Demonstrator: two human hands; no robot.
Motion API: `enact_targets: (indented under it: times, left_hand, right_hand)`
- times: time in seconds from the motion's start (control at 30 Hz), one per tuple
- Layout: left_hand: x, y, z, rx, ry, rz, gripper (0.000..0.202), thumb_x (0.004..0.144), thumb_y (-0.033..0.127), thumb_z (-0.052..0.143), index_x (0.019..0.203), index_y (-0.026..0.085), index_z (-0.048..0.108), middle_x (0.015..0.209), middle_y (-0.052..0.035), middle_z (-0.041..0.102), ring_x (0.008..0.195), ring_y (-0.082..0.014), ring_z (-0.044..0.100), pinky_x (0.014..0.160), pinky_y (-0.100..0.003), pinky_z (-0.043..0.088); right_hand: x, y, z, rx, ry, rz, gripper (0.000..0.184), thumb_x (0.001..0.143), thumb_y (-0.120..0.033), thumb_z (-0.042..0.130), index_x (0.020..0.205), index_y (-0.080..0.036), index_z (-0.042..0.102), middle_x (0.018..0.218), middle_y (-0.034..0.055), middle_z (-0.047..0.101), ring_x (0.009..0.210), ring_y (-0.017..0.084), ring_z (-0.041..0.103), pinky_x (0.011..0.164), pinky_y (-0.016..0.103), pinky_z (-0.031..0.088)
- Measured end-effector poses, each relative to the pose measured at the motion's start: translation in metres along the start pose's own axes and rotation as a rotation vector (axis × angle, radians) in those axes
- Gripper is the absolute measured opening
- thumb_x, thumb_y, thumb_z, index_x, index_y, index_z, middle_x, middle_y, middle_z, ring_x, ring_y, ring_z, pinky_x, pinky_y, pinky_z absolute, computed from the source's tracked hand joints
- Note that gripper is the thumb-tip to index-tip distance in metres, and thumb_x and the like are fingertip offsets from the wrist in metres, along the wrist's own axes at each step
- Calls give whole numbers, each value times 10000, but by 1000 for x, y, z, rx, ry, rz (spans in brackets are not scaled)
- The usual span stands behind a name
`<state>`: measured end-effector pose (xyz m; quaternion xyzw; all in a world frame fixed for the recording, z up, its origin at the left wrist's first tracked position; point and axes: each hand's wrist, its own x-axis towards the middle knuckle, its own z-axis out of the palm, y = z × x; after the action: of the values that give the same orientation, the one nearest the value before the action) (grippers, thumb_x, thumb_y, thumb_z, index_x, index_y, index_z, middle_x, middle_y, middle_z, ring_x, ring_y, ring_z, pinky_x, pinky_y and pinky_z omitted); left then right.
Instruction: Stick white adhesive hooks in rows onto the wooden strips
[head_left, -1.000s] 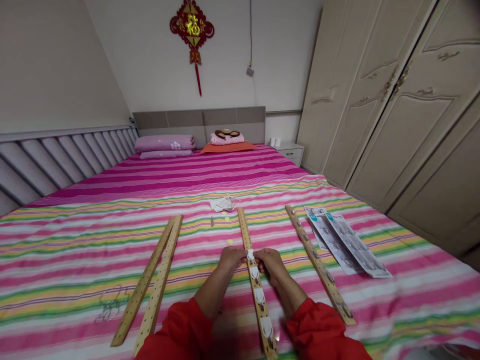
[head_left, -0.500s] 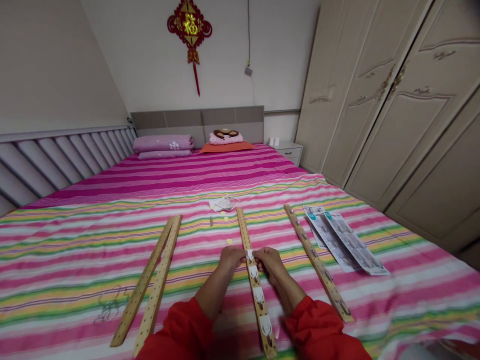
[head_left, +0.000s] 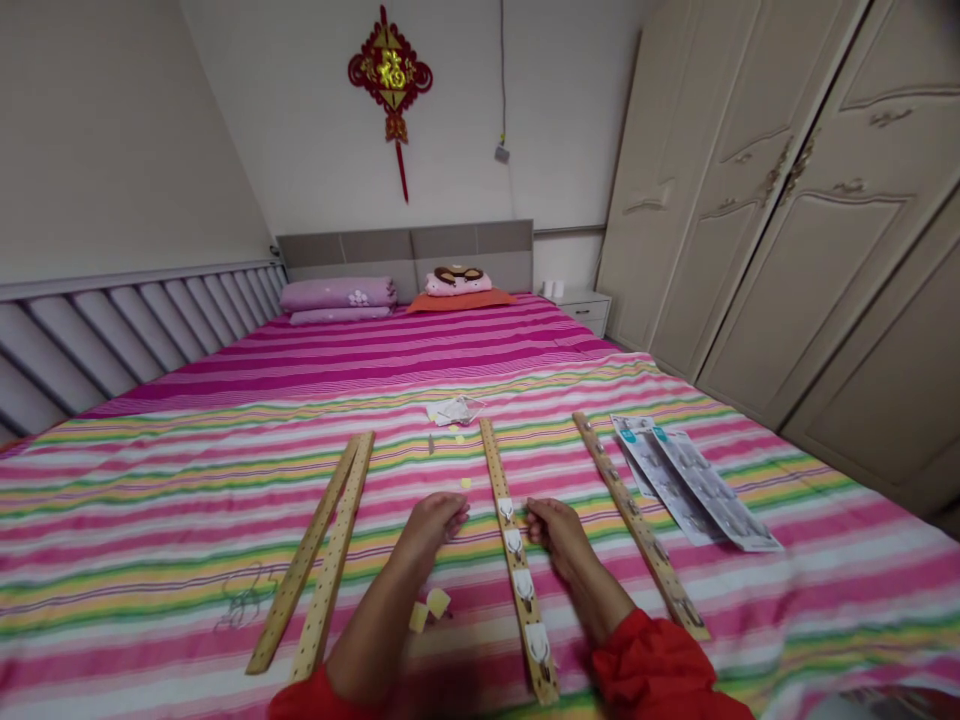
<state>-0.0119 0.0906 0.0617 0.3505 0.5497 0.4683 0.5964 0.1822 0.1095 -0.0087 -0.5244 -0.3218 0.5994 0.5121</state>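
Observation:
A pale wooden strip with rows of holes (head_left: 491, 460) lies lengthwise on the striped sheet in front of me. Several white adhesive hooks (head_left: 523, 588) sit in a line along its nearer part. My left hand (head_left: 437, 522) hovers left of the strip, fingers loosely bent, with nothing visible in it. On the other side, close to the farthest white hook (head_left: 505, 510), is my right hand (head_left: 555, 528), its fingers slightly apart and off the strip. Small yellowish pieces (head_left: 437, 602) lie on the sheet below my left hand.
Two more holed wooden strips (head_left: 341, 535) lie to the left, beside a tangle of thin wire or cord (head_left: 246, 595). At right are a strip with metal hooks (head_left: 637, 520) and hook packages (head_left: 709, 490). White scraps (head_left: 454, 410) lie farther back.
Both hands have let go of the farthest white hook and drawn apart, the left one moving left. The hook stays on the strip. Yellowish pieces near my left forearm have come into view.

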Motion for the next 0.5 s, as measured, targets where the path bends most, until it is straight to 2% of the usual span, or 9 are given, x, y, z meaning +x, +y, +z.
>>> enact_targets:
  times: [0.07,0.13,0.23,0.33,0.43,0.5]
  left_hand:
    - [-14,-4,-16,-18,42,33,269,603,365,743,708,137,647,643,-10,643,604,-94,592,582,-186,467]
    - [-28,-13,-29,-27,99,66,312,554,390,764,699,138,650,626,-2,637,581,-91,575,554,-180,453]
    - [-49,-30,-43,-41,148,84,374,504,427,777,707,141,646,581,17,612,520,-94,541,496,-192,437]
    - [-68,-45,-49,-23,150,122,383,533,474,745,700,146,639,527,31,575,480,-114,518,495,-238,449]
    - [-83,-62,-47,89,132,221,346,583,482,715,672,155,642,565,15,597,560,-129,541,568,-235,450]
    - [-91,-76,-42,152,81,247,341,610,498,688,664,165,642,580,11,595,566,-131,531,550,-228,434]
  right_hand:
    - [-8,-1,-3,34,17,-52,213,813,-311,597,710,-127,569,596,-36,568,439,64,485,423,196,410]
    - [-19,-2,-5,59,36,-104,273,720,-355,668,605,-149,530,503,-49,529,372,55,415,366,189,338]
    - [-42,-3,-8,62,57,-168,307,630,-425,698,591,-171,531,484,-48,526,353,67,391,350,206,306]
    - [-74,0,-12,16,97,-234,321,622,-447,689,549,-187,516,430,-59,467,389,97,415,384,220,329]
    - [-109,15,-18,-58,169,-305,294,615,-453,691,686,-182,601,602,-1,595,579,163,537,534,249,429]
    - [-129,35,-20,-260,233,-381,344,675,-495,621,828,-186,623,722,38,640,657,197,569,592,272,458]
